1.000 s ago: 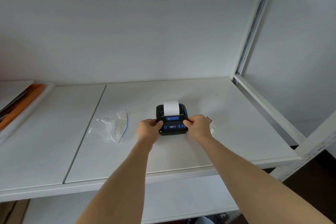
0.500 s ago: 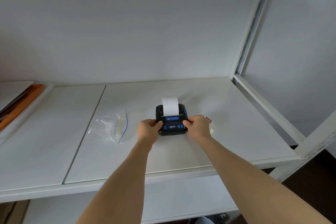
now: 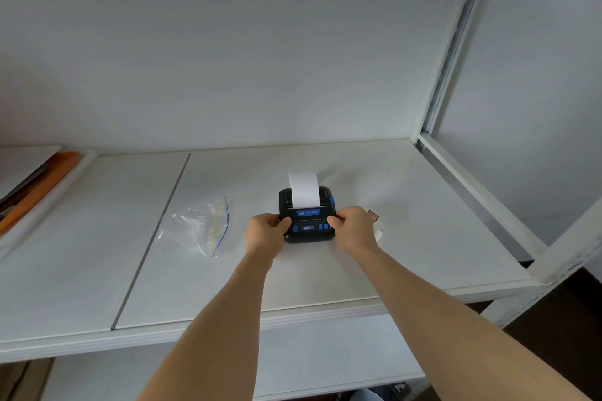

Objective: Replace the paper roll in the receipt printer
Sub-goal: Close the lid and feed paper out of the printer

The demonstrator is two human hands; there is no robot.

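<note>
— Printer (image 3: 308,220) sitting centre frame on the white shelf (image 3: 407,257), lid closed; paper (image 3: 303,189) standing up out of the slot, just above the blue label.

— Hands?

— Left hand (image 3: 265,234) curled round the printer's left side, thumb laid on the front panel; right hand (image 3: 353,229) gripping the right side likewise, thumb tip beside the blue buttons; both closed on the casing, neither on the paper.

— Step in hand?

— Probably feeding or test-printing to check the new roll; best done by holding the body flat and steady on the shelf; pressing with one thumb only; keeping fingers clear of the slot; watching for a straight, unskewed strip; tearing against the slot's edge rather than pulling upward.

— Risks?

— Skewed paper if the lid sits unlatched on one side; printer sliding on the smooth shelf if pushed instead of pinned.

— Anything readable?

— Blue label with a logo and white characters, too small to read; small lit display below it, digits unclear.

— Else nearby?

— Clear zip bag (image 3: 198,228) left of centre; something white and red (image 3: 378,225) half hidden behind the right hand, identity uncertain.
</note>
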